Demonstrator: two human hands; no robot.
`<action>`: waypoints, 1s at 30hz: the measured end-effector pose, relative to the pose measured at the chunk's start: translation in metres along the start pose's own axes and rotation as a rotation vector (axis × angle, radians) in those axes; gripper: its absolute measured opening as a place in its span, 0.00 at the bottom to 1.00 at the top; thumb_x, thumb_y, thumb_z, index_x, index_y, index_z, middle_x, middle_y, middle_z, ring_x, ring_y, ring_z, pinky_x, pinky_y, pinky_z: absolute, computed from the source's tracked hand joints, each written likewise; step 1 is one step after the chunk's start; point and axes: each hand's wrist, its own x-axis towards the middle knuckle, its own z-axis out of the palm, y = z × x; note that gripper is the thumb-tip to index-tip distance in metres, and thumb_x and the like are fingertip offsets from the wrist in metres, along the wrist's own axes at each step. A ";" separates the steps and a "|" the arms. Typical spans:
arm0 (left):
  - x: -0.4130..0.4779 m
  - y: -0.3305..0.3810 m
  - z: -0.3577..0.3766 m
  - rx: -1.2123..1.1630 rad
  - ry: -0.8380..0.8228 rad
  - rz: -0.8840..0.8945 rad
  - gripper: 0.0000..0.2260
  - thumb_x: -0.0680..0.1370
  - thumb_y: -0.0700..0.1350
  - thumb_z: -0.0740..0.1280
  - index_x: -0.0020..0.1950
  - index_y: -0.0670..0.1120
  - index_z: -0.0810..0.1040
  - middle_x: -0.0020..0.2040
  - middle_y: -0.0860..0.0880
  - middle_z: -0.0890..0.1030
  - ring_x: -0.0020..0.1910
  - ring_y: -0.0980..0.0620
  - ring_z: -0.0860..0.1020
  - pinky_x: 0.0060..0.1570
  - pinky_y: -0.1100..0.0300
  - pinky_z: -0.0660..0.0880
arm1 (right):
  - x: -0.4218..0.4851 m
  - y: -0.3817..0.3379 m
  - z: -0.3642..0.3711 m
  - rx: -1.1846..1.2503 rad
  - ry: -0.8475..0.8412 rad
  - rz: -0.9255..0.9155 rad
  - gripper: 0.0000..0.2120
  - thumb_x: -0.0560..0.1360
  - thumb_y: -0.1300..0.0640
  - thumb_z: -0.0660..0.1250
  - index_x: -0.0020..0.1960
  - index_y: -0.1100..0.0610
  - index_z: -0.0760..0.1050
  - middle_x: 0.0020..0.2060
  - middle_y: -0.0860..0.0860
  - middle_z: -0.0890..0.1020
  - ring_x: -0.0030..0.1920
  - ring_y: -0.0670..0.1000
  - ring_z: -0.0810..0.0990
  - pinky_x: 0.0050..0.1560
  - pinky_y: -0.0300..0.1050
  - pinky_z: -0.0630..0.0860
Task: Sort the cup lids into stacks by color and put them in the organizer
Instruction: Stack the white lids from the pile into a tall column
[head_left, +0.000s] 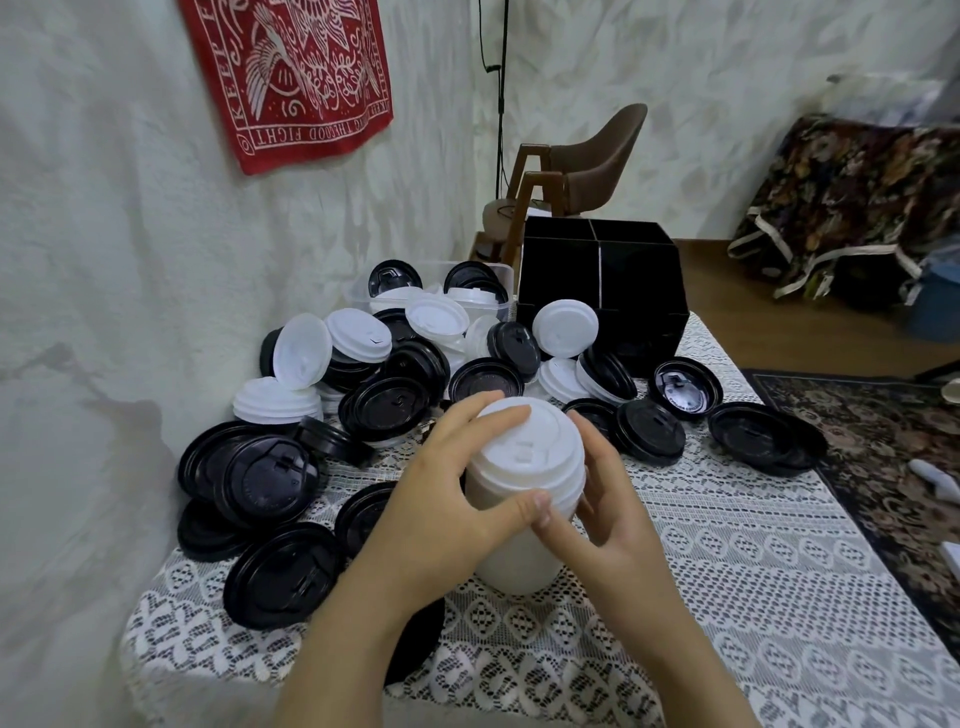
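A tall stack of white lids (524, 483) stands on the lace tablecloth in front of me. My left hand (447, 499) grips it from the left, fingers over the top lid and thumb across the front. My right hand (608, 509) holds its right side with curled fingers. Behind the stack lies a heap of mixed lids: black lids (384, 405) and white lids (358, 335). More black lids (265, 478) are spread at the left and others (753, 434) at the right. The black organizer (602, 280) with divided compartments stands at the back.
A clear plastic tub (363, 291) holding several lids sits behind the heap. The wall runs along the table's left side. A brown chair (587, 166) stands beyond the table. The table's right edge (810, 467) drops to a patterned rug.
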 end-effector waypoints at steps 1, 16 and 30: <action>0.000 0.000 0.001 0.002 -0.005 -0.008 0.26 0.64 0.57 0.73 0.62 0.62 0.74 0.65 0.73 0.66 0.67 0.69 0.65 0.61 0.76 0.63 | 0.000 0.001 -0.001 0.009 -0.003 0.004 0.34 0.67 0.44 0.73 0.70 0.39 0.65 0.64 0.40 0.77 0.66 0.44 0.75 0.63 0.42 0.74; -0.010 -0.006 0.016 -0.120 0.028 0.000 0.24 0.68 0.61 0.67 0.63 0.60 0.72 0.69 0.70 0.64 0.69 0.70 0.63 0.61 0.76 0.64 | 0.001 0.000 0.000 0.085 0.023 -0.013 0.22 0.74 0.53 0.63 0.68 0.46 0.70 0.62 0.37 0.77 0.62 0.39 0.76 0.54 0.31 0.73; -0.012 -0.010 0.027 -0.250 0.049 -0.014 0.22 0.67 0.59 0.67 0.60 0.58 0.72 0.65 0.68 0.66 0.66 0.67 0.67 0.57 0.74 0.67 | -0.001 0.008 -0.001 0.090 0.022 -0.003 0.21 0.74 0.56 0.62 0.67 0.50 0.70 0.59 0.40 0.79 0.59 0.43 0.78 0.55 0.35 0.74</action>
